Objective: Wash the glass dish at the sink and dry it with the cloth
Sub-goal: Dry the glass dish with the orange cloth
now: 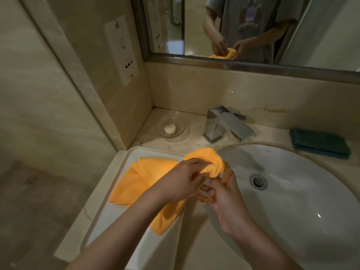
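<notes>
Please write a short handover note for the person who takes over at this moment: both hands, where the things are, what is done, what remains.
Left hand: presses the bunched orange cloth into something held by the other hand.
Right hand: fingers curled around a clear item, most likely the glass dish, mostly hidden by the cloth.
Rest of the cloth trails onto the white tray, left of the sink.
Faucet: no water seen running.
A second glass dish with soap sits behind the tray; a dark folded towel lies right of the faucet.
Done: washing, apparently. Left: finish drying, set the dish down.
</notes>
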### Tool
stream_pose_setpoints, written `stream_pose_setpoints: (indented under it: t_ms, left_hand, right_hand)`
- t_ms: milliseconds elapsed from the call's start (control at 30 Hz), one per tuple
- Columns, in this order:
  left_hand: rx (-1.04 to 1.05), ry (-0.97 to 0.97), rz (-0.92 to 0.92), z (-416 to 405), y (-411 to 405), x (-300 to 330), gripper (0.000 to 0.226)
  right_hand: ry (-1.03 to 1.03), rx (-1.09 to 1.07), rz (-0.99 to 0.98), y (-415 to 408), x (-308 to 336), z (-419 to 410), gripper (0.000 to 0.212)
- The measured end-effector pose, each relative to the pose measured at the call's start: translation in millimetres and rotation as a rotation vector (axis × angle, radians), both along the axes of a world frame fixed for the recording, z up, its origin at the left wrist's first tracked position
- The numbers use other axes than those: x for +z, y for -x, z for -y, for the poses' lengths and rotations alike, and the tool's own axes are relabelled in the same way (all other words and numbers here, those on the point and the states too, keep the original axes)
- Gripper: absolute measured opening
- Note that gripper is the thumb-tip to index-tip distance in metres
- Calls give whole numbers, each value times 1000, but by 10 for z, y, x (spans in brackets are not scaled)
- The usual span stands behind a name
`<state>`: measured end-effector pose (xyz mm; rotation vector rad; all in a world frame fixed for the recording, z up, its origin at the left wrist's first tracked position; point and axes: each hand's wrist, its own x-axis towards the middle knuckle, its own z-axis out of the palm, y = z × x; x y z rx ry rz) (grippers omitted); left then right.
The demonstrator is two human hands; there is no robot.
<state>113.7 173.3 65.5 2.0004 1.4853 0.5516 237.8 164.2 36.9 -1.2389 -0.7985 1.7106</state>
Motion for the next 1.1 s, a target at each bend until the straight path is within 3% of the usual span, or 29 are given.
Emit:
stream_pose_setpoints:
  t_ms: [133, 200, 300, 567, 733, 900, 1100]
  left_hand:
    - [165, -7, -169, -90, -173, -17, 27]
    - [287, 24, -226, -144, -266, -6, 22]
    - [387, 103, -252, -246, -294, 22, 30]
    - [515, 562, 86, -527, 78, 139, 36]
    - [431, 709, 182, -554, 206, 173, 32]
    - [483, 605, 319, -537, 243, 107, 30]
    - [527, 442, 411, -408, 162, 105, 36]
  right_hand:
    - [-47, -47, 156, 82, -58, -6, 39]
    - [-120, -50, 265, 119, -41, -30, 51]
    - [-198, -24, 378, 126, -37, -53, 59]
    - [-391, 93, 571, 156, 20, -103, 58]
    - [-500, 168, 619, 203, 4, -113, 65]
    - [-560, 237, 510, 217, 60, -211, 76]
    - [-503, 326, 220, 149, 105, -374, 62]
